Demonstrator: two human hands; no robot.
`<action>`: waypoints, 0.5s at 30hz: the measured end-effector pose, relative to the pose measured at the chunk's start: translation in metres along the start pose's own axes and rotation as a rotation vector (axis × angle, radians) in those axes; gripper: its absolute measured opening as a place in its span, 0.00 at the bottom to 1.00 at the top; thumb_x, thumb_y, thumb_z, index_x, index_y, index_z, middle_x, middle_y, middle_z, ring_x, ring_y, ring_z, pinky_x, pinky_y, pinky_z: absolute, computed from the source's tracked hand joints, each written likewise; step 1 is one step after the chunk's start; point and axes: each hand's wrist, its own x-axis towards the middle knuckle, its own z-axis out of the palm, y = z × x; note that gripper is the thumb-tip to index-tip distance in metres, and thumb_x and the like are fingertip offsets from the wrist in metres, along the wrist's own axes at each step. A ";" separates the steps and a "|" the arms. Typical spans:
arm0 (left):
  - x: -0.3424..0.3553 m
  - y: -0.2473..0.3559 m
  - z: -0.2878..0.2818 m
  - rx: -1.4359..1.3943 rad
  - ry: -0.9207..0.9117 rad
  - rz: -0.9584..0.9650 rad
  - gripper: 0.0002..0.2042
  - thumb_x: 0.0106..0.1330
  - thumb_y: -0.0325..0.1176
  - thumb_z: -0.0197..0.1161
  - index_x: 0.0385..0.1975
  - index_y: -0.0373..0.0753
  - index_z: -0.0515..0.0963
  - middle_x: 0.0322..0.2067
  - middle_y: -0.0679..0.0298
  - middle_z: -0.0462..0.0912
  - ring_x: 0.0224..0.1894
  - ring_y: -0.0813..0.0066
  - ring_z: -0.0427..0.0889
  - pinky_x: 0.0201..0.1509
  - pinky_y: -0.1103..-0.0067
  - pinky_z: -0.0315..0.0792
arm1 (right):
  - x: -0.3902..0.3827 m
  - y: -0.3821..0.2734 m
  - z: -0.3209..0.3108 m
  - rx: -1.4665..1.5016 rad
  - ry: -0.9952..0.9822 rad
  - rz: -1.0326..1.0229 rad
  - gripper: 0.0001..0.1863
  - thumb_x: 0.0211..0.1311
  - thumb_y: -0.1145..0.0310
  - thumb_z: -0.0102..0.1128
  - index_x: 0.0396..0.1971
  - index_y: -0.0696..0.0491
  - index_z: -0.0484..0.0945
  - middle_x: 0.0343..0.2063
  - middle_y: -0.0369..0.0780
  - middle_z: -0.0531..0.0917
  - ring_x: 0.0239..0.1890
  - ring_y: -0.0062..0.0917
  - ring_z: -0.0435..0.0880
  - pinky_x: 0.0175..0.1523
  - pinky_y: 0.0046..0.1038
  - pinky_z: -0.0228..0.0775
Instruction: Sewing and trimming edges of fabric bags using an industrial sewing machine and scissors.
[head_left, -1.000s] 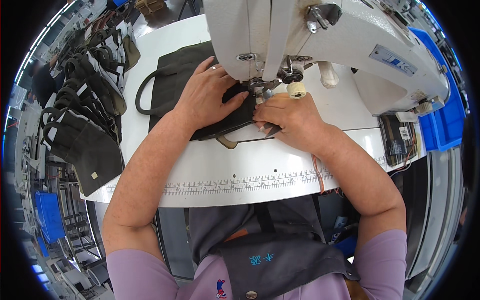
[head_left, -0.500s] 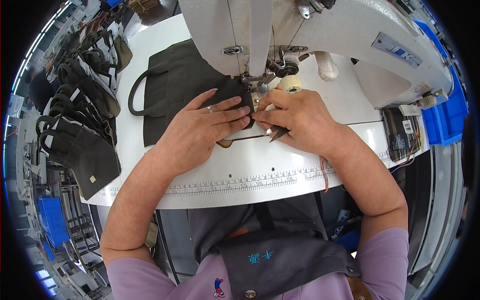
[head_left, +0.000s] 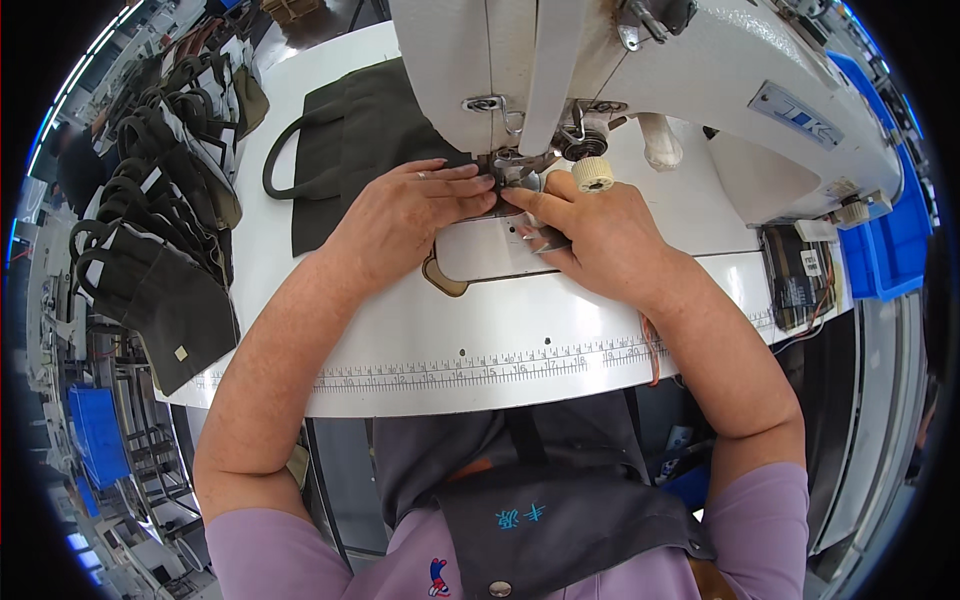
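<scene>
At the sewing machine point(head_left: 690, 90), hands point(head_left: 400, 220) point(head_left: 612, 245) angled inward, nearly meeting on dark fabric point(head_left: 370, 135)

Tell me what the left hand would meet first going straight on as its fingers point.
Most likely the right hand, whose index fingertip lies just beyond the left hand; metal parts of the sewing machine sit close by, and depth there is unclear.

Dark fabric panel point(head_left: 365, 130) lies farther toward 12 o'clock on surface point(head_left: 385, 335) than before; more pale plate point(head_left: 480, 250) bare at 6 o'clock. Left hand point(head_left: 410, 215) now shifted toward 1 o'clock, fingertips nearer sewing machine point(head_left: 450, 80). Right hand point(head_left: 600, 235): index fingertip higher, toward 12 o'clock; pointed tool point(head_left: 551, 239) likewise.
</scene>
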 end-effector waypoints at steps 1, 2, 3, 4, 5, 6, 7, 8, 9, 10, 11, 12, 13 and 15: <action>0.003 0.000 0.000 -0.001 0.005 -0.026 0.22 0.59 0.17 0.56 0.52 0.42 0.85 0.54 0.64 0.86 0.60 0.65 0.82 0.70 0.66 0.71 | 0.000 0.000 0.000 -0.003 0.003 0.003 0.27 0.54 0.64 0.71 0.57 0.46 0.82 0.37 0.39 0.84 0.37 0.36 0.86 0.41 0.38 0.78; 0.005 0.000 0.000 -0.001 0.010 -0.053 0.22 0.59 0.17 0.56 0.52 0.41 0.85 0.54 0.63 0.86 0.60 0.64 0.82 0.70 0.66 0.72 | 0.000 0.000 -0.001 0.000 -0.001 0.009 0.27 0.54 0.63 0.71 0.57 0.46 0.82 0.37 0.40 0.84 0.37 0.36 0.87 0.41 0.38 0.79; 0.006 -0.001 0.001 -0.001 0.011 -0.049 0.22 0.59 0.17 0.56 0.52 0.41 0.85 0.54 0.63 0.86 0.60 0.64 0.82 0.70 0.66 0.72 | 0.000 0.001 -0.001 0.003 -0.004 0.013 0.27 0.54 0.63 0.71 0.57 0.46 0.82 0.37 0.40 0.84 0.37 0.36 0.87 0.41 0.38 0.79; 0.004 0.000 0.003 -0.005 0.027 -0.071 0.22 0.59 0.17 0.55 0.52 0.41 0.85 0.53 0.62 0.86 0.59 0.63 0.83 0.70 0.66 0.72 | 0.000 0.001 -0.001 0.003 -0.003 0.014 0.27 0.54 0.63 0.71 0.57 0.46 0.82 0.37 0.40 0.84 0.37 0.36 0.87 0.41 0.38 0.79; 0.003 0.000 0.005 -0.009 0.043 -0.094 0.22 0.58 0.17 0.55 0.52 0.41 0.85 0.53 0.61 0.86 0.59 0.62 0.83 0.71 0.66 0.71 | 0.000 0.001 -0.001 0.003 -0.013 0.012 0.26 0.54 0.63 0.71 0.57 0.46 0.83 0.36 0.40 0.84 0.37 0.36 0.87 0.41 0.38 0.79; 0.003 0.000 0.005 -0.008 0.043 -0.093 0.22 0.58 0.17 0.55 0.52 0.41 0.85 0.53 0.61 0.86 0.59 0.62 0.83 0.71 0.66 0.71 | 0.000 0.001 -0.002 0.003 -0.023 0.011 0.26 0.55 0.63 0.71 0.57 0.45 0.83 0.36 0.40 0.84 0.37 0.35 0.87 0.41 0.37 0.79; 0.003 0.001 0.005 -0.008 0.047 -0.103 0.22 0.58 0.18 0.55 0.52 0.41 0.85 0.53 0.61 0.86 0.59 0.61 0.83 0.71 0.66 0.71 | 0.000 0.002 -0.002 0.003 -0.022 0.007 0.26 0.55 0.63 0.71 0.57 0.45 0.83 0.36 0.40 0.84 0.37 0.35 0.87 0.41 0.37 0.79; 0.003 0.002 0.005 -0.007 0.053 -0.114 0.22 0.58 0.18 0.55 0.52 0.41 0.85 0.53 0.60 0.86 0.59 0.61 0.83 0.71 0.66 0.71 | -0.001 0.002 -0.003 0.012 -0.016 0.003 0.26 0.55 0.63 0.71 0.57 0.45 0.83 0.36 0.40 0.84 0.37 0.35 0.87 0.41 0.37 0.79; 0.003 0.002 0.005 -0.003 0.054 -0.116 0.22 0.58 0.18 0.55 0.52 0.41 0.85 0.53 0.60 0.86 0.59 0.61 0.83 0.71 0.66 0.71 | -0.001 0.002 -0.003 0.021 -0.011 0.000 0.26 0.55 0.64 0.71 0.56 0.45 0.83 0.36 0.39 0.84 0.37 0.35 0.87 0.40 0.37 0.79; 0.004 0.004 0.006 0.006 0.044 -0.127 0.23 0.58 0.18 0.55 0.53 0.41 0.85 0.53 0.60 0.86 0.59 0.61 0.83 0.70 0.66 0.72 | -0.001 0.001 -0.003 0.019 -0.010 -0.001 0.26 0.55 0.64 0.71 0.56 0.45 0.83 0.36 0.39 0.84 0.37 0.35 0.87 0.40 0.37 0.79; 0.004 0.005 0.006 0.015 0.032 -0.137 0.23 0.58 0.18 0.55 0.53 0.41 0.84 0.53 0.60 0.86 0.59 0.60 0.82 0.70 0.66 0.72 | -0.001 0.001 -0.003 0.011 -0.015 0.004 0.25 0.54 0.64 0.71 0.56 0.46 0.83 0.36 0.39 0.84 0.37 0.34 0.87 0.40 0.37 0.79; 0.004 0.006 0.006 0.016 0.033 -0.137 0.23 0.58 0.18 0.55 0.53 0.41 0.84 0.53 0.60 0.86 0.59 0.60 0.82 0.70 0.66 0.72 | -0.001 0.002 -0.004 0.003 -0.018 0.009 0.25 0.54 0.64 0.71 0.56 0.46 0.83 0.36 0.39 0.84 0.37 0.34 0.87 0.40 0.37 0.79; 0.003 0.007 0.006 0.048 0.031 -0.128 0.23 0.58 0.18 0.56 0.54 0.41 0.84 0.54 0.60 0.86 0.60 0.61 0.82 0.70 0.66 0.73 | -0.001 0.002 -0.003 0.002 -0.016 0.011 0.25 0.54 0.64 0.71 0.56 0.46 0.83 0.36 0.39 0.84 0.37 0.34 0.87 0.40 0.37 0.79; 0.001 0.012 0.005 0.081 0.028 -0.116 0.23 0.58 0.18 0.56 0.54 0.41 0.84 0.54 0.60 0.86 0.61 0.61 0.81 0.70 0.66 0.73 | -0.001 0.004 -0.002 0.021 0.007 0.002 0.25 0.54 0.65 0.71 0.54 0.46 0.84 0.36 0.39 0.84 0.36 0.34 0.87 0.39 0.37 0.79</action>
